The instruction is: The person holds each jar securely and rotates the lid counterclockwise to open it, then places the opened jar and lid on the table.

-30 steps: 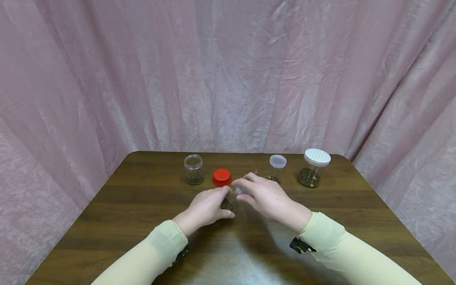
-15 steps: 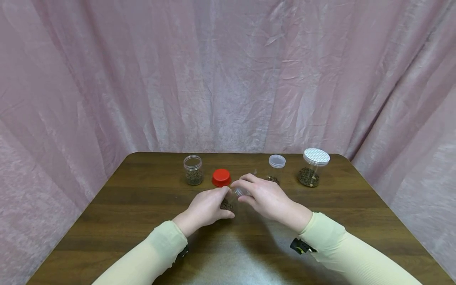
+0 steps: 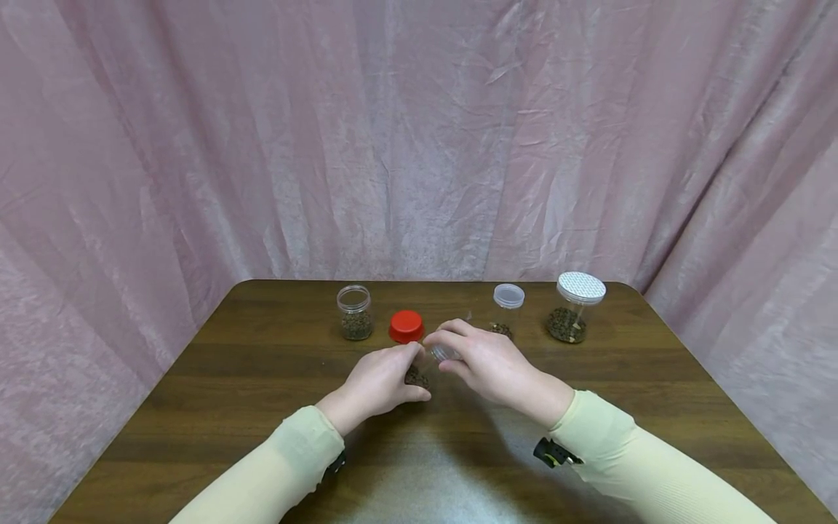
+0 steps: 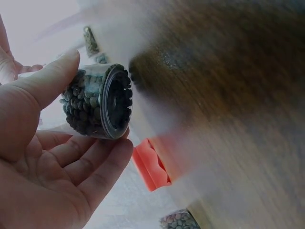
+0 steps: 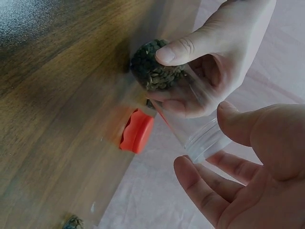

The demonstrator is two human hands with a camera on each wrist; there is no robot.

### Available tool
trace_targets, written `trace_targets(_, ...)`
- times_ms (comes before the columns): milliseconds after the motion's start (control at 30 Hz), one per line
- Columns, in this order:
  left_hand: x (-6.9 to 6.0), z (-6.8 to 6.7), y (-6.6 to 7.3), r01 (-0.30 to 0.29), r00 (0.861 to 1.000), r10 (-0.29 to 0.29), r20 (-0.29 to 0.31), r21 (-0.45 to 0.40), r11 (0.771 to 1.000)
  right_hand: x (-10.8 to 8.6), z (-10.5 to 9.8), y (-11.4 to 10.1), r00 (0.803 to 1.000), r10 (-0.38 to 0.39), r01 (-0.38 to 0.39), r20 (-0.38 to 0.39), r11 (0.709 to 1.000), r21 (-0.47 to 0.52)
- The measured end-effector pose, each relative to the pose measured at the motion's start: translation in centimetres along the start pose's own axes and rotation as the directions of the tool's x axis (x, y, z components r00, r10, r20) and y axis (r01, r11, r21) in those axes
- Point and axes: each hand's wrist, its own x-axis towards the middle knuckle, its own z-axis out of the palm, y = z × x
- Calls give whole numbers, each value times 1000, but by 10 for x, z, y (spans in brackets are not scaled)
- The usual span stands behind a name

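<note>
Reference part: the red, round lid with a scalloped edge (image 3: 406, 327); all positions are given from it.

Nearest the person, two pale yellow-green sleeves (image 3: 262, 466) extend over the dark brown wood-grain bench (image 3: 216, 393). A small black device (image 3: 553, 451) is seated at the right cuff, nearer the person than the red lid and to its right.

Next, just on the near side of the red lid, is a transparent cylindrical jar (image 4: 93, 102), partly filled with small, dark, pellet-like pieces. The jar is tilted, its top leaning to the right. Contact between its base and the bench cannot be determined. The left hand (image 3: 380, 375) is clamped around the lower body, thumb on one side, fingers on the other. The right hand (image 3: 487, 360) grips the clear ribbed top (image 5: 207, 140) between thumb and fingers. The hands are close together on the one jar.

Left of the red lid, a transparent short jar (image 3: 356, 314) with similar contents stands upright. To its right, beyond the right hand, stands a narrow transparent jar (image 3: 503, 329) with a translucent whitish lid (image 3: 508, 295). Farther right stands a larger transparent jar (image 3: 568, 324) with a white patterned lid (image 3: 581, 287).

Behind the red lid and the bench hangs a pink, crushed-texture fabric curtain (image 3: 393, 145).
</note>
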Motion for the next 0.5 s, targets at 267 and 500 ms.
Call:
trace_targets(267,0,-1,1,-1,1000,1,3,1,1000,0,-1,1,1000,1,-1,-3,1000,3)
trace_targets(500,0,-2,1,6,1000,-6,20,-3,1000,1,-1,-1,1000,15,-16,-16,1000,-11)
